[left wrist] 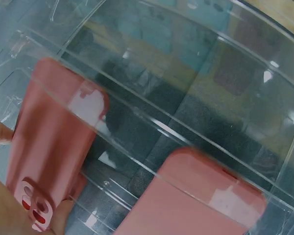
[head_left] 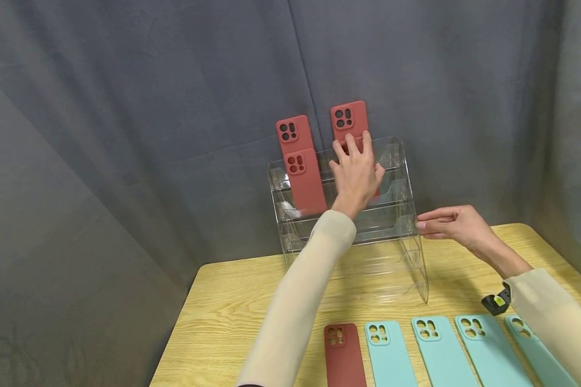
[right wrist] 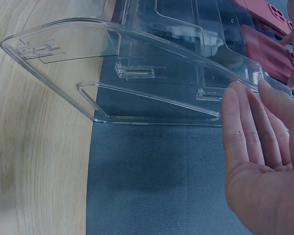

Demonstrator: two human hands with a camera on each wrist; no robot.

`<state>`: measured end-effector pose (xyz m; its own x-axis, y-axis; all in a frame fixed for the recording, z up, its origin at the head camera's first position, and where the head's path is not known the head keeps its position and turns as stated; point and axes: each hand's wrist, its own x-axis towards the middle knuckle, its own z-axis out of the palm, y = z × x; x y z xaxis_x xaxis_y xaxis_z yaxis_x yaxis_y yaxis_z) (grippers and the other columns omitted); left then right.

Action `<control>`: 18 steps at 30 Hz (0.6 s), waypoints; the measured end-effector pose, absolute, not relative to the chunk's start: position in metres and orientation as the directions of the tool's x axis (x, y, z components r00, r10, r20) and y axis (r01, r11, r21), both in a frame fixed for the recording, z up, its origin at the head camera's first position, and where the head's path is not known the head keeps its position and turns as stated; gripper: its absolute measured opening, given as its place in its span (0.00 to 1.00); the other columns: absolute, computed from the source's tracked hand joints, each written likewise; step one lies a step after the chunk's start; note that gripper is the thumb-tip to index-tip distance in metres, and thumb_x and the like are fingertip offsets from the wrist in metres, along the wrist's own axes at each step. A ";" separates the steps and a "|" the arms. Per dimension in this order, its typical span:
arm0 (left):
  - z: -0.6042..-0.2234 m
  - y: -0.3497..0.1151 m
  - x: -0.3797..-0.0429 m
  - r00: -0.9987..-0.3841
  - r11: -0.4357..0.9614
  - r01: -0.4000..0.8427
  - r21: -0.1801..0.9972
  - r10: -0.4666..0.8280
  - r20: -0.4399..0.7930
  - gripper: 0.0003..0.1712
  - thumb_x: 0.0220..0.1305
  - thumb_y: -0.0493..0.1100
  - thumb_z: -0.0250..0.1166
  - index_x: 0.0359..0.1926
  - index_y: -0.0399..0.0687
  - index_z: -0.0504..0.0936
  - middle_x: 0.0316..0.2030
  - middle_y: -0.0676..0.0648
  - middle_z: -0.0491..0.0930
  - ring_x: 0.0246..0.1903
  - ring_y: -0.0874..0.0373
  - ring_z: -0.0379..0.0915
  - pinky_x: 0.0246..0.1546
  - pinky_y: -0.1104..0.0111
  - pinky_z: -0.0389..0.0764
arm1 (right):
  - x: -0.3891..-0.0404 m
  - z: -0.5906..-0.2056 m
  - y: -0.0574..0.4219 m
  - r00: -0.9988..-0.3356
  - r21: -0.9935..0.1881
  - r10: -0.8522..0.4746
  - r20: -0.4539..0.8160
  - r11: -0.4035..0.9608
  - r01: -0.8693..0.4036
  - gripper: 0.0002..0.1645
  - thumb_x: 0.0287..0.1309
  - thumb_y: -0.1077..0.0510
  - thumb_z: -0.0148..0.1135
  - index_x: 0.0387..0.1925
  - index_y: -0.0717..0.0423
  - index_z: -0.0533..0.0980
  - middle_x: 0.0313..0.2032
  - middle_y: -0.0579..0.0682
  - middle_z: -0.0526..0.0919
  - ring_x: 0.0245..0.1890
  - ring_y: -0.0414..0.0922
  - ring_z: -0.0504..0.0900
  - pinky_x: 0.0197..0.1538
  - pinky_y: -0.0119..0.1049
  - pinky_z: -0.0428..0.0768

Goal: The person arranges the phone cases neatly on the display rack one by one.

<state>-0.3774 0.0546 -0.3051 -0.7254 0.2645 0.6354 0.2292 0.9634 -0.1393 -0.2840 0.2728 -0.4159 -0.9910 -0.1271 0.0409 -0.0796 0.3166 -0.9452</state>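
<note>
A clear acrylic tiered rack (head_left: 348,258) stands on the wooden table. My left hand (head_left: 357,172) grips a red phone case (left wrist: 59,132) on the right side of the rack, fingers over its top edge and thumb at its side; the hand covers most of it in the head view. Behind it stands another red phone case (head_left: 349,117). To the left, a front red case (head_left: 306,183) and a rear red case (head_left: 294,131) lean in the tiers. My right hand (head_left: 457,228), fingers straight, is at the rack's right side edge, thumb near the front rim.
Along the table's front lie a darker red case (head_left: 345,357) and several turquoise cases (head_left: 392,355) in a row. A grey curtain (head_left: 174,107) hangs behind the table (head_left: 232,301). A small black device (head_left: 496,302) is strapped to my right wrist.
</note>
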 end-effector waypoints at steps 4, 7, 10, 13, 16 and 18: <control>-0.308 0.057 -0.376 -0.727 0.965 0.204 -0.163 0.261 0.636 0.47 0.71 0.64 0.62 0.83 0.59 0.56 0.75 0.41 0.66 0.75 0.36 0.63 0.54 0.48 0.86 | -0.284 -0.417 0.273 -0.991 -0.943 -0.126 0.044 0.321 -0.083 0.36 0.67 0.46 0.71 0.66 0.66 0.77 0.46 0.37 0.93 0.44 0.34 0.92 0.49 0.28 0.87; -0.309 0.058 -0.375 -0.726 0.964 0.199 -0.175 0.265 0.635 0.48 0.71 0.65 0.61 0.84 0.59 0.54 0.76 0.41 0.65 0.75 0.37 0.62 0.54 0.48 0.86 | -0.283 -0.417 0.273 -0.991 -0.942 -0.125 0.051 0.323 -0.089 0.36 0.67 0.46 0.71 0.66 0.67 0.77 0.45 0.37 0.92 0.43 0.33 0.92 0.50 0.29 0.88; -0.311 0.058 -0.374 -0.724 0.963 0.193 -0.190 0.271 0.634 0.48 0.72 0.65 0.61 0.84 0.58 0.53 0.76 0.41 0.65 0.75 0.37 0.62 0.54 0.49 0.87 | -0.283 -0.417 0.273 -0.990 -0.941 -0.126 0.056 0.325 -0.094 0.36 0.68 0.46 0.71 0.65 0.67 0.77 0.45 0.36 0.92 0.43 0.34 0.92 0.50 0.30 0.88; -0.311 0.057 -0.373 -0.726 0.959 0.195 -0.203 0.281 0.628 0.48 0.72 0.65 0.60 0.84 0.59 0.52 0.76 0.41 0.65 0.76 0.36 0.62 0.55 0.48 0.86 | -0.284 -0.418 0.274 -0.990 -0.938 -0.126 0.058 0.332 -0.098 0.36 0.68 0.46 0.71 0.65 0.67 0.77 0.45 0.37 0.92 0.44 0.35 0.92 0.50 0.31 0.88; -0.310 0.056 -0.369 -0.733 0.956 0.207 -0.209 0.292 0.614 0.48 0.73 0.66 0.59 0.85 0.59 0.50 0.78 0.41 0.64 0.78 0.36 0.60 0.58 0.46 0.84 | -0.284 -0.418 0.275 -0.990 -0.938 -0.127 0.061 0.333 -0.101 0.36 0.68 0.46 0.71 0.65 0.67 0.77 0.45 0.38 0.93 0.44 0.35 0.92 0.50 0.31 0.88; -0.311 0.054 -0.365 -0.726 0.953 0.224 -0.202 0.302 0.618 0.48 0.74 0.66 0.58 0.85 0.59 0.50 0.79 0.41 0.63 0.78 0.35 0.59 0.60 0.45 0.82 | -0.285 -0.418 0.276 -0.990 -0.941 -0.128 0.061 0.323 -0.099 0.35 0.68 0.47 0.71 0.66 0.68 0.77 0.45 0.38 0.93 0.43 0.35 0.92 0.49 0.30 0.88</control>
